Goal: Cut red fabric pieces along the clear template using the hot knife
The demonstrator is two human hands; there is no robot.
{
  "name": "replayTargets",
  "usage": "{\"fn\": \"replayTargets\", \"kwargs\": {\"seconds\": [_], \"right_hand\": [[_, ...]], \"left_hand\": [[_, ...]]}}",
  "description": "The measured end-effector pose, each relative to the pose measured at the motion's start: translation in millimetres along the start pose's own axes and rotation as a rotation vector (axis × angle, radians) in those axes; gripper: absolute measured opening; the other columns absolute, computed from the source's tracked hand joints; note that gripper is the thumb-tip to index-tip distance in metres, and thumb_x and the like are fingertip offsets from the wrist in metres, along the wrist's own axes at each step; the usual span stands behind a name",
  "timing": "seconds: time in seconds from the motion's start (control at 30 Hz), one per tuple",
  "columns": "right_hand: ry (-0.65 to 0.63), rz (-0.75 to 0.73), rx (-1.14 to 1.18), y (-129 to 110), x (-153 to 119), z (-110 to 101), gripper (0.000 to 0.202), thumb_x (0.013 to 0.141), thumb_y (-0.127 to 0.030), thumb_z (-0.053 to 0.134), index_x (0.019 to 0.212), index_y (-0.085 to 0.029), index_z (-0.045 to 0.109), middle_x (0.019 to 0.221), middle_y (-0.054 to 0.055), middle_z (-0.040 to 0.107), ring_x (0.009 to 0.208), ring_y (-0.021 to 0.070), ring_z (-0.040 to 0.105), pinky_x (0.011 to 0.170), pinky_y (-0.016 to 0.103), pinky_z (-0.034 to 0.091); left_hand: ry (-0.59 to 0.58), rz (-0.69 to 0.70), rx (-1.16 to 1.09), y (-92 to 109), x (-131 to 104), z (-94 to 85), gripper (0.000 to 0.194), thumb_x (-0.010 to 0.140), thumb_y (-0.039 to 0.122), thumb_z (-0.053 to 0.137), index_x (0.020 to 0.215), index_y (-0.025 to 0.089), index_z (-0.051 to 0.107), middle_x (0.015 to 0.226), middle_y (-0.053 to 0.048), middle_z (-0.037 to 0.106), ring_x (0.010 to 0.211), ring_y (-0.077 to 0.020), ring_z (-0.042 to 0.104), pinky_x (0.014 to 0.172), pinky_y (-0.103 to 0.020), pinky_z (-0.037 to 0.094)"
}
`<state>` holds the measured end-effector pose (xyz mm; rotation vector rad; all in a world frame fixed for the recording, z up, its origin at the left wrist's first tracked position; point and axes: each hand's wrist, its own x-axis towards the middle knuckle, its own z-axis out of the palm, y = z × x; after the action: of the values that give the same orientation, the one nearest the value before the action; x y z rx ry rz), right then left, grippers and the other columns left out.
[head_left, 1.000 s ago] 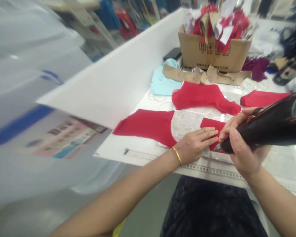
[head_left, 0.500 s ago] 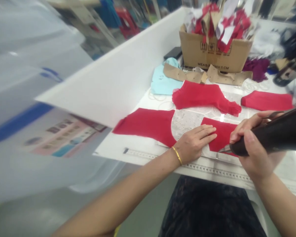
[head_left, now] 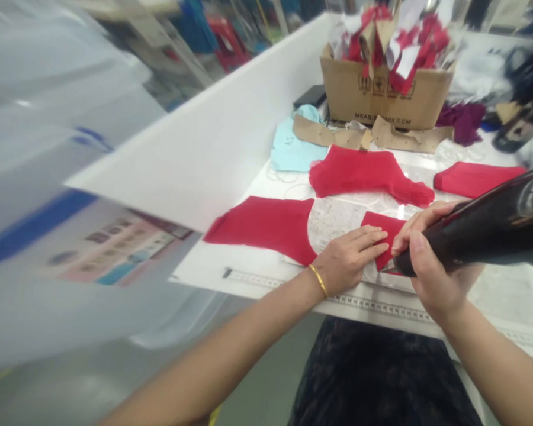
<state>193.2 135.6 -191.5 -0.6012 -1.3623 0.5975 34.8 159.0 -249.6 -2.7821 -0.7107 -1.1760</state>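
My left hand (head_left: 349, 259) lies flat, fingers together, pressing down a small red fabric piece (head_left: 381, 228) at the near edge of the white table (head_left: 253, 278). My right hand (head_left: 430, 269) grips the handle of a big glossy black tool (head_left: 493, 228) whose metal tip touches the same red piece just right of my left fingertips. A lacy white piece (head_left: 333, 219) lies under and left of it, joined to a larger red panel (head_left: 266, 225).
More red panels lie behind (head_left: 364, 171) and at the right (head_left: 473, 177). A light blue piece (head_left: 291, 148), brown paper patterns (head_left: 333, 136) and a cardboard box of scraps (head_left: 382, 94) stand at the back. A white partition (head_left: 231, 136) runs along the left.
My right hand and the black tool slid right half a second ago, then came back left, close to my left fingertips. My left hand stayed pressed on the fabric.
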Motion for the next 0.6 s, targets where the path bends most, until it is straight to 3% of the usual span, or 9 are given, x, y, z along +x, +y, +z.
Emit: {"fn": "replayTargets", "kwargs": {"seconds": [0.27,0.6], "right_hand": [[-0.054,0.007,-0.022,-10,5,-28,0.024,0.091,-0.017,0.062,0.113,-0.024,0.054,0.08,-0.001,0.056,0.066,0.0142,0.06,0.063,0.032,0.055],[-0.028,0.06,0.065,-16,5,-34,0.033,0.088,-0.005,0.06,0.115,-0.021,0.051,0.078,-0.003,0.058,0.064,0.0117,0.06,0.057,0.028,0.051]], "left_hand": [[0.036,0.018,0.118,-1,-1,-0.7,0.041,0.084,-0.008,0.04,0.116,0.007,0.06,0.123,-0.015,0.066,0.121,-0.0239,0.062,0.104,-0.042,0.057],[0.04,0.012,0.115,-1,1,-1.1,0.041,0.083,-0.009,0.043,0.116,0.007,0.061,0.121,-0.015,0.067,0.117,-0.0249,0.064,0.101,-0.042,0.059]]}}
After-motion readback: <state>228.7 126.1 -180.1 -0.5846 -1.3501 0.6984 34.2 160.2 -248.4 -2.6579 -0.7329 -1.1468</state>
